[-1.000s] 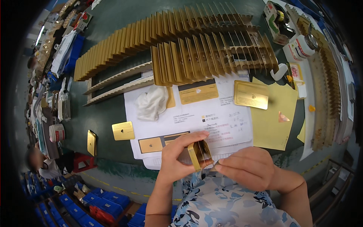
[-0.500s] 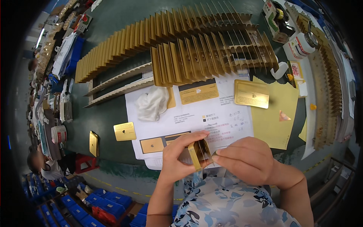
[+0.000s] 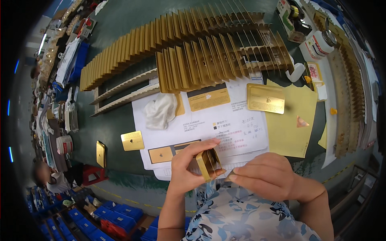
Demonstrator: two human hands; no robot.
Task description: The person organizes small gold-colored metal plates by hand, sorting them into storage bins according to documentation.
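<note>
My left hand (image 3: 185, 165) is closed around a shiny gold metal piece (image 3: 203, 167), gripping it at its top and bottom edges between fingers and thumb. Mirror-like faces give it a box-like look, and I cannot tell whether it is one card or several. Just right of it my right hand (image 3: 265, 176) is pinched, apart from the gold piece. A small dark flat bit shows at its fingertips, too small to name. Under the hands lie white printed sheets (image 3: 193, 138). Gold cards rest nearby: one on the sheets (image 3: 210, 99), another at the right (image 3: 265, 99).
Two slotted racks of upright gold plates (image 3: 120, 60) (image 3: 201, 64) stand across the back. A crumpled white cloth (image 3: 160, 111) sits on the sheets. More gold cards (image 3: 132, 141) (image 3: 100, 154) lie left. Yellow paper (image 3: 291, 132), a white bottle (image 3: 317, 46) and a tape dispenser (image 3: 295, 20) are right.
My right fingertips have moved slightly down and right, away from the gold piece. My left hand keeps its hold, with the piece tilted a little differently. The whole view has shifted slightly.
</note>
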